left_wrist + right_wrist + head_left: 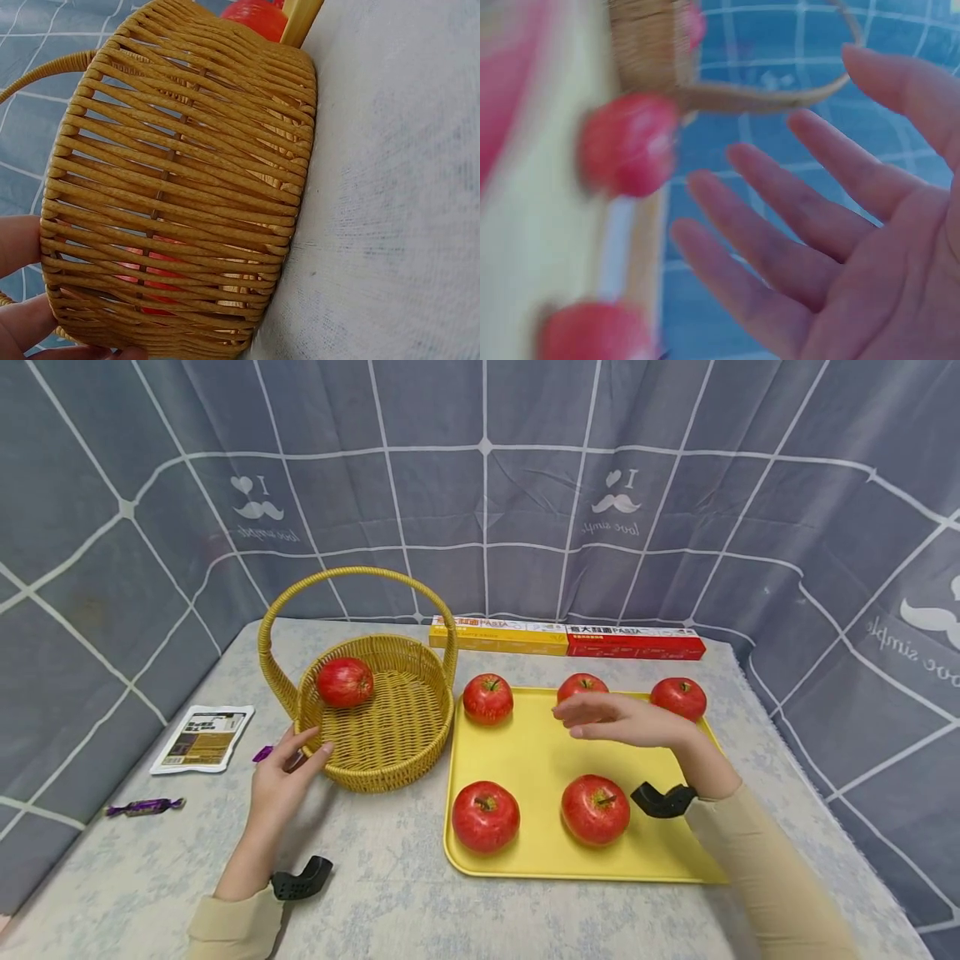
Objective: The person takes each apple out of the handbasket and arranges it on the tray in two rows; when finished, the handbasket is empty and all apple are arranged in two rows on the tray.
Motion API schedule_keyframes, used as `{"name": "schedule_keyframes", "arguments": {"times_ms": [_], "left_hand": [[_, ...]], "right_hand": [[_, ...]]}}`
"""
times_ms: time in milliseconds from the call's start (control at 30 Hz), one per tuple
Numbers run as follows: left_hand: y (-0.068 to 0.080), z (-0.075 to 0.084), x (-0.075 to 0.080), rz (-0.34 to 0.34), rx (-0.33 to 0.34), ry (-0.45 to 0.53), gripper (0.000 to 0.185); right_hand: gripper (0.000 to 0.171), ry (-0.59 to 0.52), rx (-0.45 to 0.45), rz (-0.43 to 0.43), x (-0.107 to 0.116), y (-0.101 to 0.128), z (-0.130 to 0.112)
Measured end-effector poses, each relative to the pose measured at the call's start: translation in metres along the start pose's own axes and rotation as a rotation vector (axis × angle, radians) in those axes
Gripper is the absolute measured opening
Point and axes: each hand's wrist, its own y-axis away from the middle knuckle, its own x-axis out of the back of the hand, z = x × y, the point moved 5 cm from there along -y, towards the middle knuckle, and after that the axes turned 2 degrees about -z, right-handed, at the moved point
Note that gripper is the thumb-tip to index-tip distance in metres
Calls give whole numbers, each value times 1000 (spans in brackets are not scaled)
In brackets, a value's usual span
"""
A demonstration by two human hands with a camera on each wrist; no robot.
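Right hand empty, fingers spread flat, hovering above the yellow tray and partly hiding the rear-middle apple. Left hand relaxed, fingertips against the wicker basket wall. One glossy red apple sits inside the basket. Right wrist view blurred.

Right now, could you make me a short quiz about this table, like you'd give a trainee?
1. How many apples lie on the yellow tray?
2. True or false: the right hand grips an apple.
3. Which thing does the left hand touch: A the wicker basket, B the pasta boxes, C the white packet?

Key:
1. Five; a sixth apple sits in the basket.
2. False; it hovers open above the tray.
3. A, at the basket's outer wall.
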Motion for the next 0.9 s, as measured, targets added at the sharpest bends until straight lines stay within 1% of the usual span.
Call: {"name": "schedule_keyframes", "arguments": {"times_ms": [167,267,367,500,600,667,800,900], "left_hand": [[0,-1,1,4,6,5,57],[0,-1,0,3,0,4,56],[0,0,-1,-2,-7,2,56],[0,1,-1,-8,-13,0,55],[0,1,-1,-6,-16,-2,55],[0,1,0,-5,-16,1,55],[0,1,0,-7,-18,15,54],[0,1,1,-10,-15,18,54]], "right_hand": [[39,-50,130,75,13,-38,-51],[40,-125,187,106,14,-62,-75],[41,-227,263,123,10,-87,-93],[40,-330,344,158,1,-119,-110],[38,-407,353,199,-10,-142,-118],[37,-481,347,217,-19,-157,-122],[37,-594,304,232,-40,-186,-127],[37,-628,263,237,-56,-206,-127]]}}
